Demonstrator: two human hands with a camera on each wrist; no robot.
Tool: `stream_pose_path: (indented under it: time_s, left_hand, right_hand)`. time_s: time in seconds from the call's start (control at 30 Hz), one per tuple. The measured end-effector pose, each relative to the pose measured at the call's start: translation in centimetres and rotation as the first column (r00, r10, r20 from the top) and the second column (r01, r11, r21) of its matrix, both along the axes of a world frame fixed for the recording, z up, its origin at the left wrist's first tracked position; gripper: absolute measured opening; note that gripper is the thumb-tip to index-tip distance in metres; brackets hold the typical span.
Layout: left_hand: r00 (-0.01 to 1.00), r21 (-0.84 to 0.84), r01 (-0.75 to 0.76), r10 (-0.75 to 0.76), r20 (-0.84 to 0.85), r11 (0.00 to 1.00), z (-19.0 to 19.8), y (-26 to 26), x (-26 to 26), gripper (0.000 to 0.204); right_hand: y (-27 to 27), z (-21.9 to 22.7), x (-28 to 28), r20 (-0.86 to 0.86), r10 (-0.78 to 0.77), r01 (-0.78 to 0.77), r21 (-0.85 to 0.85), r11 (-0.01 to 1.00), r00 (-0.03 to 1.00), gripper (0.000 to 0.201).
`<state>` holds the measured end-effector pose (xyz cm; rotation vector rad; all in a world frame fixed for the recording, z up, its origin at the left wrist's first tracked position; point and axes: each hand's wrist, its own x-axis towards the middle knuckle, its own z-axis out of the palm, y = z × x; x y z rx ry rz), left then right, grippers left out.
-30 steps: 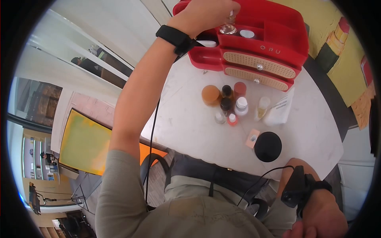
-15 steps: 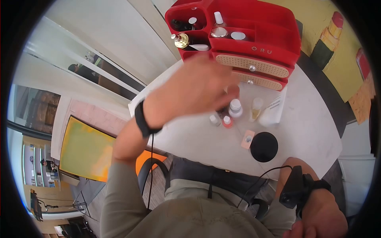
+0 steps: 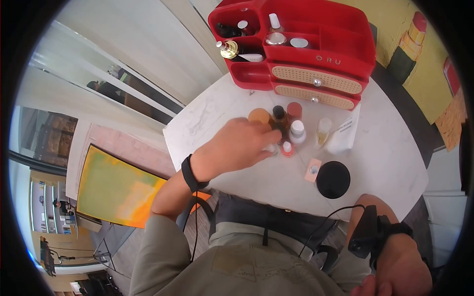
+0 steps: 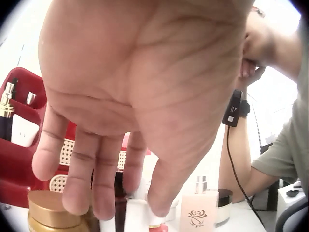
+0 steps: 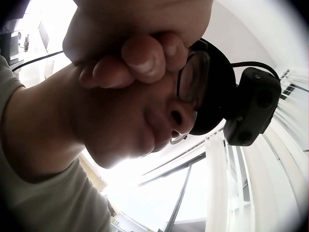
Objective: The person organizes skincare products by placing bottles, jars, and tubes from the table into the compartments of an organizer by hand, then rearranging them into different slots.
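My left hand (image 3: pixel 232 148) reaches over a cluster of cosmetic bottles, its fingertips overlapping a dark-capped bottle and a small clear bottle in the head view. In the left wrist view its fingers (image 4: pixel 79 193) point down, nearly straight, beside an amber jar (image 4: pixel 46 208). Around them stand a white-capped bottle (image 3: pixel 297 130), a small red bottle (image 3: pixel 287 149), another black-capped bottle (image 3: pixel 279 112) and a jar with a reddish lid (image 3: pixel 295 109). My right hand (image 5: pixel 140 55) is held against the face with its fingers curled, holding nothing.
A red organizer (image 3: pixel 345 29) with two drawers stands at the back, holding a gold-necked bottle (image 3: pixel 229 49) and a white-capped glass bottle (image 3: pixel 275 22). Farther right are a yellowish clear bottle (image 3: pixel 323 132) and a white tube (image 3: pixel 341 138). Nearer are a pink perfume bottle (image 3: pixel 312 170) and a black-lidded jar (image 3: pixel 333 180).
My left hand has left the organizer, where a white-capped bottle now stands released, and has come down toward me to the bottle cluster. My right hand has stayed put.
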<state>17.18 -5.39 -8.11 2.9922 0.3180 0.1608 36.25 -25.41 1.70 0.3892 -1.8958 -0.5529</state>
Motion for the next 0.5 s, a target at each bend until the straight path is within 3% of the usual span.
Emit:
stream_pose_path:
  time_s: [0.07,0.2,0.27,0.33,0.37,0.4,0.43,0.5]
  left_hand:
    - [0.995,-0.027,0.017,-0.02,-0.099,0.999,-1.1,-0.2,-0.1,0.027]
    - [0.999,-0.086,0.052,-0.053,-0.007,0.995,-1.5,0.2,-0.6,0.024]
    - [0.996,-0.178,0.092,-0.092,0.01,0.98,1.1,0.7,-0.9,0.02]
    - [0.996,-0.19,0.053,-0.039,0.077,0.98,5.7,1.3,-0.6,0.024]
    - [0.992,-0.233,-0.034,0.061,0.108,0.972,8.1,1.6,-0.1,0.024]
    - [0.959,-0.069,-0.005,0.024,0.282,0.998,9.7,2.4,0.9,0.024]
    - [0.929,-0.005,-0.065,0.062,0.365,0.998,11.2,3.0,2.1,0.028]
    - [0.872,0.172,-0.07,-0.024,0.489,0.983,12.6,6.1,5.4,0.022]
  right_hand:
    - [0.6,0.3,-0.4,0.0,-0.02,0.02,0.003,1.0,1.0,0.036]
    - [0.2,0.2,0.1,0.001,-0.062,0.062,0.005,0.998,0.998,0.038]
    - [0.4,0.4,0.0,0.003,-0.083,0.083,0.009,0.997,0.997,0.038]
    - [0.6,0.4,0.0,-0.003,-0.102,0.102,0.007,0.995,0.995,0.039]
    - [0.8,0.5,-0.6,-0.009,-0.108,0.108,0.005,0.994,0.994,0.039]
    - [0.1,0.0,0.1,-0.016,-0.11,0.11,0.003,0.994,0.994,0.039]
    - [-1.1,-0.7,1.1,-0.023,-0.11,0.11,0.002,0.994,0.994,0.04]
    - [-2.8,-1.6,2.1,-0.033,-0.119,0.119,0.002,0.993,0.992,0.04]
